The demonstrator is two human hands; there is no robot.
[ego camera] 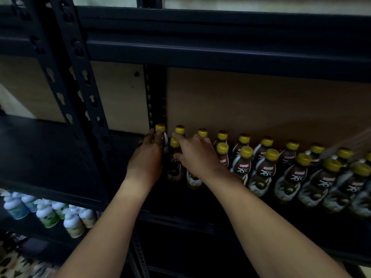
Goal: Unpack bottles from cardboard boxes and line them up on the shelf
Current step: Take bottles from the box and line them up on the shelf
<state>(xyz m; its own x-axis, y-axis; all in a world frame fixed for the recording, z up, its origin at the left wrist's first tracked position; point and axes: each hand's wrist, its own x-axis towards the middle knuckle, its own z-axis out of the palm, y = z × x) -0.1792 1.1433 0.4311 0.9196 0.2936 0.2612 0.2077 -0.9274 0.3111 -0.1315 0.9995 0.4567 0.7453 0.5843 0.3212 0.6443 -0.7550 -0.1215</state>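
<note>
Both our arms are in on the dark shelf [124, 157] now. Our left hand [147, 155] curls round the yellow-capped bottle [160, 135] beside the slotted upright post [155, 101], its cap poking above our fingers. Our right hand [197, 154], just right of the post, grips the front bottle [175, 157], cap clear above our thumb. The Kopiko rows [281, 167] run away rightward from that post.
</note>
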